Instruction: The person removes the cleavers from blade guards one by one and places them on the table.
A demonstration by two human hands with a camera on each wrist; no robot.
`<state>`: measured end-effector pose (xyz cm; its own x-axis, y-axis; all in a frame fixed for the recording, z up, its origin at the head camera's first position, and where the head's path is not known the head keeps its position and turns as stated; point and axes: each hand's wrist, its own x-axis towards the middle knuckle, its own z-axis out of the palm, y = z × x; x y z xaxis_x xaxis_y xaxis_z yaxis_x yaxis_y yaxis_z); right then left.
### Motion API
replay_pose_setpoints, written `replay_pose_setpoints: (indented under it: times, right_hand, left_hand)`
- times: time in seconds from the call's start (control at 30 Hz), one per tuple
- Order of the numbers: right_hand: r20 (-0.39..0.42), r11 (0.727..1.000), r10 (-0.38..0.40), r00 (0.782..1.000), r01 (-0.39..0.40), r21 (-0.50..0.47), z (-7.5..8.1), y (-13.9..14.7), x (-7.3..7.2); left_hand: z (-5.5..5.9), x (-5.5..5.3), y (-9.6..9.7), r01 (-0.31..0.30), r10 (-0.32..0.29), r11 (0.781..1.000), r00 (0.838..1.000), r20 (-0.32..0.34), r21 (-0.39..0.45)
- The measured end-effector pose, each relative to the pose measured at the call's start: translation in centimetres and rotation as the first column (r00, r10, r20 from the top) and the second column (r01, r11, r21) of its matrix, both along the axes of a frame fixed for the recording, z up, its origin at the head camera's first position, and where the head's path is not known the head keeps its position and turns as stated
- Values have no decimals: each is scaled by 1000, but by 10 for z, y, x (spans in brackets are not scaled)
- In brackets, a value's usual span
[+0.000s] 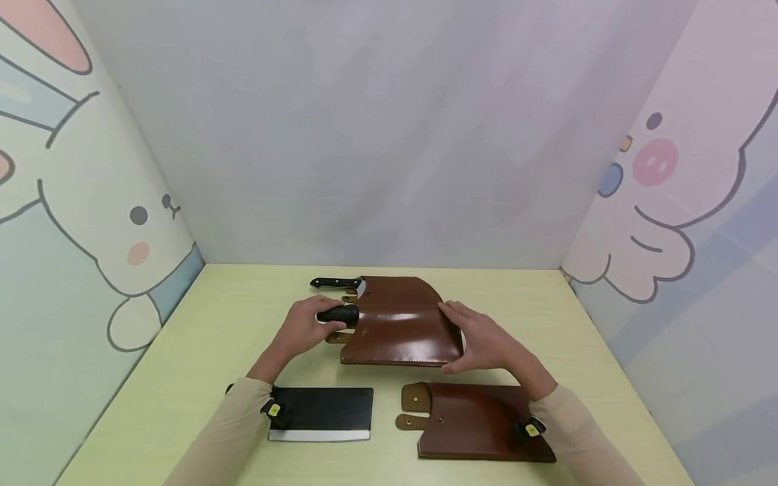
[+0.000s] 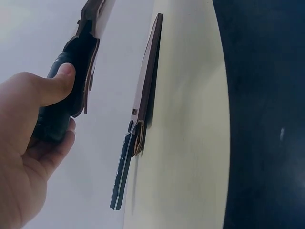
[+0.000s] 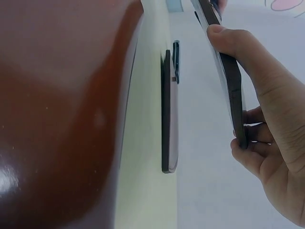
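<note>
My left hand (image 1: 313, 320) grips the thick black handle (image 1: 340, 315) of a sheathed cleaver, thumb along one side and fingers beneath. A glossy brown leather sheath (image 1: 401, 337) covers its blade, raised above the table in both wrist views. My right hand (image 1: 486, 337) holds the sheath's far end, thumb on the near edge and fingers on the opposite edge. Behind it, a second sheathed knife (image 2: 126, 167) with a riveted black handle lies on the table, partly covered by the held sheath in the head view.
Nearer the front left lies a bare cleaver (image 1: 322, 408) with a black blade and bright edge, its handle hidden behind my left wrist. Another brown sheath (image 1: 480, 418) lies front right, straps pointing left, under my right forearm. A pale wall (image 1: 389, 135) bounds the yellow table (image 1: 243, 290).
</note>
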<state>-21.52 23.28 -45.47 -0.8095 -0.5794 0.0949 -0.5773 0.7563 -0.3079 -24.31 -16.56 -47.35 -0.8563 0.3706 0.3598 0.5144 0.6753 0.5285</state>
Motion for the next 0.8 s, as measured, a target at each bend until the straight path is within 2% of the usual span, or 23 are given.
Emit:
replay_pose_setpoints:
  times: [0.53, 0.8]
  right_hand:
    - [15, 1000, 2, 1000, -2, 11, -2, 5, -2]
    - [21, 1000, -1, 1000, 1, -1, -5, 7, -3]
  left_hand:
    - [-2, 3, -8, 3, -3, 1000, 1000, -13, 14]
    - [-4, 3, -11, -10, 9, 999, 1000, 9, 33]
